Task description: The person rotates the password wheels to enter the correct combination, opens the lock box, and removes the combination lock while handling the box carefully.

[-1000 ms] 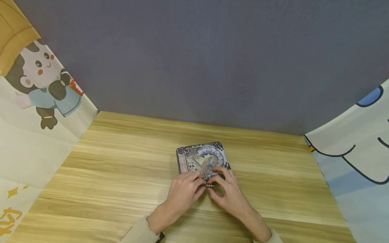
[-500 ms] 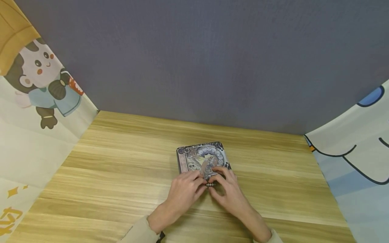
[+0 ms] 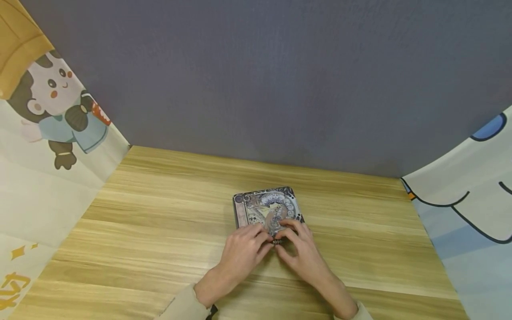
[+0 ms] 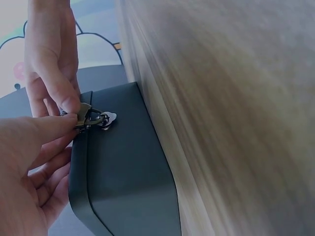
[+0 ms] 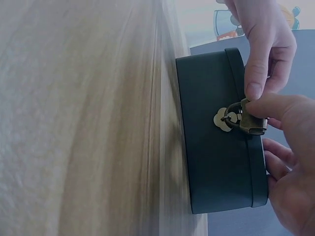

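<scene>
A dark box with a patterned lid (image 3: 268, 209) rests on the wooden table. From the metal clasp (image 5: 222, 119) on its front wall (image 5: 211, 162) hangs a bronze-coloured padlock (image 5: 252, 123), its shackle passing through the clasp's ring. My left hand (image 3: 242, 251) pinches the padlock at one end, thumb in front. Opposite it, my right hand (image 3: 302, 258) grips the padlock between thumb and fingers, some fingers lying over the lid. In the head view only a small strip of the padlock shows between the fingertips. Whether the shackle is latched cannot be told.
The wooden table (image 3: 160, 213) extends around the box on all sides. Behind it rises a dark grey panel (image 3: 256, 89). Printed cloths stand at the left (image 3: 60, 200) and right (image 3: 472, 213) sides.
The padlock has turned or shifted slightly between my fingertips, and a little less of it shows in the head view. The right thumb has edged slightly right and up. The box stays put.
</scene>
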Demonstrator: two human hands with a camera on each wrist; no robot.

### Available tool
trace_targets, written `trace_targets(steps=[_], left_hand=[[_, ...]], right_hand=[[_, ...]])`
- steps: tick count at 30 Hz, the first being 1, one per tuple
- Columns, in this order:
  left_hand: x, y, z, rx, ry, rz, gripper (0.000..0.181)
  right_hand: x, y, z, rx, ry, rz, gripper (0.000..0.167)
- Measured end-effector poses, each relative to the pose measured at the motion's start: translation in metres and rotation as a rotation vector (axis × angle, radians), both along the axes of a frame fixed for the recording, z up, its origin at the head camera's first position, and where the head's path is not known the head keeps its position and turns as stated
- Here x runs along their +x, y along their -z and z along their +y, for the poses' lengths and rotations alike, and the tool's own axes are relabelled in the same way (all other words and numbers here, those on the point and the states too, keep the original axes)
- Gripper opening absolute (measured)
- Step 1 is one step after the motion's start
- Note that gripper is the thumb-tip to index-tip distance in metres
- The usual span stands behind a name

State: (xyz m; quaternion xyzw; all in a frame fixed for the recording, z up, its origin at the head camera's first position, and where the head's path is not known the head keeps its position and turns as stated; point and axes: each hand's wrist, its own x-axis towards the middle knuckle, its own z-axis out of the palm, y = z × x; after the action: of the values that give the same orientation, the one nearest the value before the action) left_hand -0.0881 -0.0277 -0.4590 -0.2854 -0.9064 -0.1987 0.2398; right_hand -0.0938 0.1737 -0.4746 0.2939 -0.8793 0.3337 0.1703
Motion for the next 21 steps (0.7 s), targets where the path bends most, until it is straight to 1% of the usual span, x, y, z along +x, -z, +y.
trace_targets(steps=[6, 14, 21], left_hand=[[-0.0001, 0.0001, -0.0001, 0.007, 0.003, -0.006, 0.016], [-0.0007, 0.0018, -0.0003, 0.014, 0.008, 0.009, 0.017], [-0.0008, 0.0014, -0.0011, 0.016, 0.013, 0.008, 0.017]], right_hand=[[-0.0005, -0.0002, 0.0003, -0.011, -0.005, -0.003, 0.037], [-0.0012, 0.0003, 0.0008, -0.013, -0.003, 0.002, 0.036], [-0.0015, 0.0004, 0.0008, -0.031, -0.011, 0.008, 0.035]])
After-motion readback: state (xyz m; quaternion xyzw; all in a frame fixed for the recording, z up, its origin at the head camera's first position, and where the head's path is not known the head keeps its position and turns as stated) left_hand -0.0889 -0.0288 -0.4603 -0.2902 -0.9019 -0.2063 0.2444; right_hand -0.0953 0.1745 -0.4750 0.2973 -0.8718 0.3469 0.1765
